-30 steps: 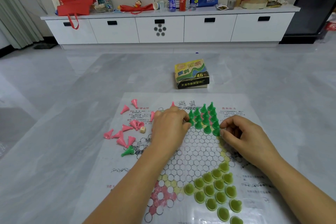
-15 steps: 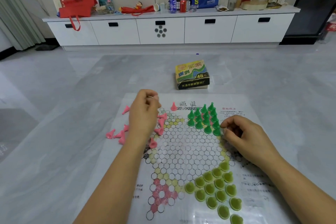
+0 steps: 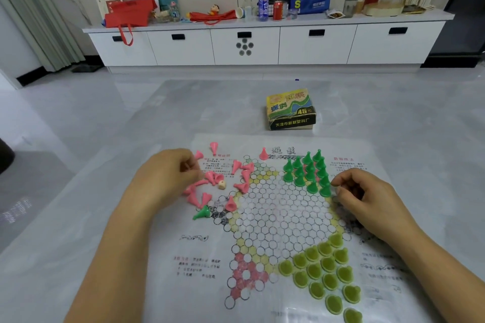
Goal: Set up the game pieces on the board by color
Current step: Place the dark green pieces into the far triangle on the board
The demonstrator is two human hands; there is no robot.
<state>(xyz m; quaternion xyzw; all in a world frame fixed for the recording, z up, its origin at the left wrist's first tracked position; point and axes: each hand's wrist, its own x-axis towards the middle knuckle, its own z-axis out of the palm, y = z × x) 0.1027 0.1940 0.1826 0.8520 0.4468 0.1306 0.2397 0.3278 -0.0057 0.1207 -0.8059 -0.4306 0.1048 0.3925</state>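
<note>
The paper game board (image 3: 275, 217) lies flat on the floor. Dark green cone pieces (image 3: 309, 170) stand packed in its upper right corner. Light green pieces (image 3: 325, 270) fill the lower right corner. Pink cone pieces (image 3: 237, 166) lie scattered at the upper left, with one upright pink piece (image 3: 263, 153) at the top. A stray green cone (image 3: 202, 214) lies on its side among them. My left hand (image 3: 168, 178) is at the pink pile and pinches a pink piece. My right hand (image 3: 367, 196) rests curled on the board, just right of the dark green group.
A small cream die (image 3: 221, 185) sits among the pink pieces. The yellow-green game box (image 3: 291, 110) stands on the floor beyond the board. A long white cabinet (image 3: 262, 44) with bags and bottles runs along the far wall.
My left hand has moved left from beside the dark green pieces to the pink pile. Pink pieces it covered now show. My right hand has stayed put.
</note>
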